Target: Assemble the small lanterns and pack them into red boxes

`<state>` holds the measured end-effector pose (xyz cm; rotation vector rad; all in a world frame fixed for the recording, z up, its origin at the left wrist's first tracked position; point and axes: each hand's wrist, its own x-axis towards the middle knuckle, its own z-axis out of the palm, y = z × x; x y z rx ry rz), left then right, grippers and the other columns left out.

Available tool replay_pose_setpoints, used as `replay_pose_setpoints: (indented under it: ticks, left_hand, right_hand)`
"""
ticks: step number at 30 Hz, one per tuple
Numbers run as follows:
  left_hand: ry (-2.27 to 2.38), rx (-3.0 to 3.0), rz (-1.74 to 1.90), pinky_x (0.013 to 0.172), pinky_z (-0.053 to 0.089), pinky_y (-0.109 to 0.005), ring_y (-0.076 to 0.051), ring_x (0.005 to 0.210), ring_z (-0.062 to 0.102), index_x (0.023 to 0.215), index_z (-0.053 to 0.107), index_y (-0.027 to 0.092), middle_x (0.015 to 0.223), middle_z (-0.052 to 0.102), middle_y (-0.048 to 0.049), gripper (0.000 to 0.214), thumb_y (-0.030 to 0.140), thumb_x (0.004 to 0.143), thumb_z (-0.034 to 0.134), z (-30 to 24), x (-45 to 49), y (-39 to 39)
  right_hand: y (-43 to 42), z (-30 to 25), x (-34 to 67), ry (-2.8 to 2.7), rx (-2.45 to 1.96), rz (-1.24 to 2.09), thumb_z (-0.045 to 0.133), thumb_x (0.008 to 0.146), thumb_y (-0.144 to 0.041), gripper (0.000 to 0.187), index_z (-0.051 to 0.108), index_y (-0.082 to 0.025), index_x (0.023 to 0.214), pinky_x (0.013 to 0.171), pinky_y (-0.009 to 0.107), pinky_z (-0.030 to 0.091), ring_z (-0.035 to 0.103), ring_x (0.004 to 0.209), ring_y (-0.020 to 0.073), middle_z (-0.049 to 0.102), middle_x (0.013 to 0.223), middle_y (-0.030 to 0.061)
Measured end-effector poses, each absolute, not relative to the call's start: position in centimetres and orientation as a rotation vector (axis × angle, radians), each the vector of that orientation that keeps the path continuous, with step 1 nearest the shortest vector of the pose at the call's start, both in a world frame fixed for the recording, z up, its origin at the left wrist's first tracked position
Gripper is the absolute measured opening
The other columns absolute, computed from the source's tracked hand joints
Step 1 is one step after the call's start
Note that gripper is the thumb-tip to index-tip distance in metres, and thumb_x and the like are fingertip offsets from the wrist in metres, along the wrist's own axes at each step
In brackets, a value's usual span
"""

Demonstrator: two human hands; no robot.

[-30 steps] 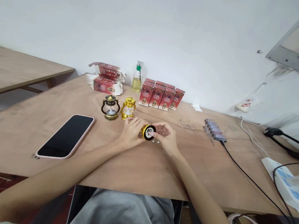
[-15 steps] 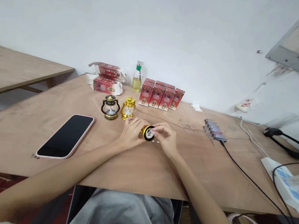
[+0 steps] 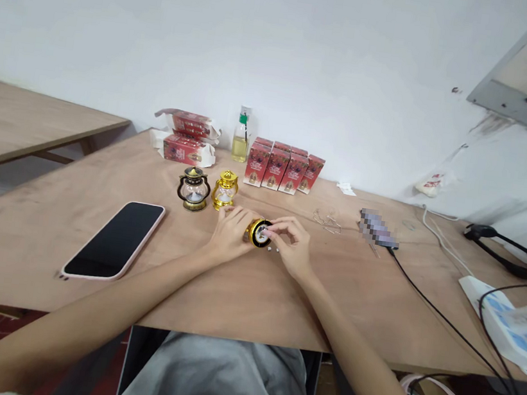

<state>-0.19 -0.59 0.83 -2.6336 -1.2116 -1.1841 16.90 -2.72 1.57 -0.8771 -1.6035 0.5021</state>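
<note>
In the head view, my left hand [image 3: 232, 233] is closed around a small gold lantern [image 3: 254, 231] lying on its side. The lantern's round underside, black-rimmed with a pale centre, faces right. My right hand [image 3: 292, 243] pinches at that underside with thumb and fingertips; whatever is between them is too small to make out. Two tiny pale pieces [image 3: 269, 249] lie on the table just below. Behind my left hand stand a bronze lantern [image 3: 194, 189] and another gold lantern [image 3: 225, 191], both upright.
Several red boxes [image 3: 276, 168] stand by the wall, with opened red boxes [image 3: 183, 148] and a bottle of yellow liquid [image 3: 240, 146] further left. A phone [image 3: 115, 239] lies at left. Rightward are wire pieces [image 3: 327, 221], a cabled device [image 3: 379, 229] and a power strip [image 3: 508, 327].
My right fingertips have shifted slightly over the lantern's underside, staying in a pinch. My left hand keeps its hold, and the things on the table have not moved.
</note>
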Motion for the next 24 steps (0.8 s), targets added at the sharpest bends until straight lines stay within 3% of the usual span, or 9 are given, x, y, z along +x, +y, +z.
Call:
replay_pose_setpoints:
  ticks: [14,20,24]
  left_hand:
    - [-1.171,-2.612,-1.198,0.085,0.028,-0.04,-0.023,0.093,0.059,0.1,0.057,0.018,0.098,0.068,-0.0051,0.026,0.033,0.078,0.06,0.7,-0.2,-0.5]
    - [-1.165,-2.582,-1.221,0.083,0.029,-0.039,-0.023,0.09,0.059,0.098,0.057,0.019,0.095,0.067,-0.0042,0.025,0.035,0.079,0.061,0.5,-0.2,-0.4]
    - [-1.156,-2.565,-1.22,0.081,0.029,-0.038,-0.023,0.089,0.059,0.098,0.057,0.019,0.094,0.067,-0.0044,0.024,0.033,0.079,0.061,0.4,-0.2,-0.3]
  right_hand:
    - [-2.8,1.5,16.7,-1.586,-0.867,0.527,0.069,0.076,-0.03,0.007,0.071,-0.023,0.074,0.074,0.03,0.052,0.061,0.08,0.0151,0.064,0.086,0.003]
    - [-2.5,0.5,16.1,-1.405,-0.924,0.758,0.073,0.069,-0.035,0.022,0.062,-0.021,0.08,0.073,0.029,0.052,0.061,0.081,0.0152,0.064,0.085,0.0018]
    - [-2.5,0.2,15.8,-1.37,-0.914,0.816,0.072,0.07,-0.036,0.019,0.062,-0.02,0.074,0.074,0.028,0.05,0.06,0.084,0.0154,0.061,0.086,0.0019]
